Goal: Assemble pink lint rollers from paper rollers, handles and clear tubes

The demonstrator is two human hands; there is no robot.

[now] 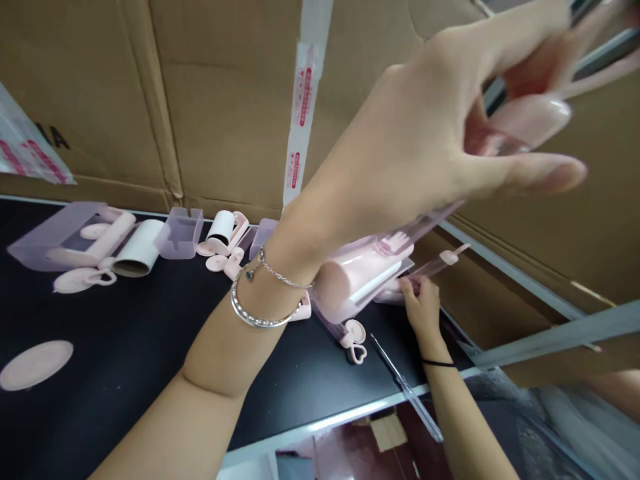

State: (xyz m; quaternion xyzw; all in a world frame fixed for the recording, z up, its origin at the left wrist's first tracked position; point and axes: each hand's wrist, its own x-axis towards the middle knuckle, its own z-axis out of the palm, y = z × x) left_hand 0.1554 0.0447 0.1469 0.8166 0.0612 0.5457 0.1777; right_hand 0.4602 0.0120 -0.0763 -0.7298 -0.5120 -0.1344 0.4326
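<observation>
My left hand [430, 127] is raised close to the camera at the upper right, its fingers curled, with a small glossy pink-clear piece at the palm that I cannot make out. Low at the right edge of the black table, my right hand [424, 303] has its fingers closed at a pale pink part by the clear strips; what it grips is unclear. Between the hands lies a pink cylinder [334, 283] in a translucent purple case, with a small pink comb-like piece [395, 243] on top. A pink heart-shaped clip [358, 353] and a screwdriver [407, 387] lie nearer the table edge.
Along the back of the black table [150, 353] stand a purple box [181, 233], a white roll [137, 250] and several pink parts. A pink oval disc [37, 365] lies at the far left. Cardboard [225, 100] rises behind, and a metal bar [560, 333] crosses at right.
</observation>
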